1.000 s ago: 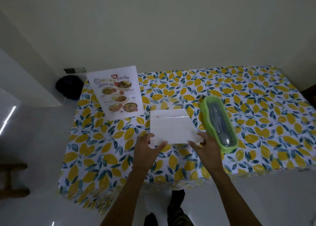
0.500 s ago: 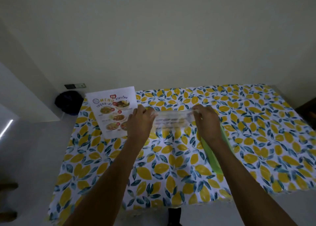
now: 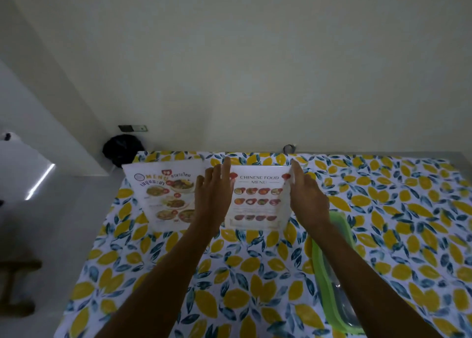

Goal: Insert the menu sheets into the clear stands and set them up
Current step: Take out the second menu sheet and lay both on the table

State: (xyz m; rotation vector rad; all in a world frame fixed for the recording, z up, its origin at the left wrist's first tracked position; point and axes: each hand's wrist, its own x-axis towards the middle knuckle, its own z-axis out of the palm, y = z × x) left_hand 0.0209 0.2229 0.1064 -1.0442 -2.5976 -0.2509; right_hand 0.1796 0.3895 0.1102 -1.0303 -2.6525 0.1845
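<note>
A clear stand with a "Chinese Food Menu" sheet (image 3: 258, 199) stands upright near the far edge of the table. My left hand (image 3: 212, 194) holds its left edge with the fingers stretched up along it. My right hand (image 3: 306, 197) holds its right edge, one finger at the top corner. Both thumbs are hidden. Just left of it a second stand with a Thai menu sheet (image 3: 163, 197) stands upright, partly behind my left hand.
The table carries a lemon-print cloth (image 3: 408, 210) and backs onto a pale wall. A long green lidded container (image 3: 332, 274) with cutlery lies under my right forearm. A black bag (image 3: 122, 148) sits on the floor past the table's left corner. Wooden furniture (image 3: 15, 286) stands far left.
Both hands carried the stand from the near table edge to the far side and tipped it upright, so the printed Chinese menu now faces me beside the Thai menu.
</note>
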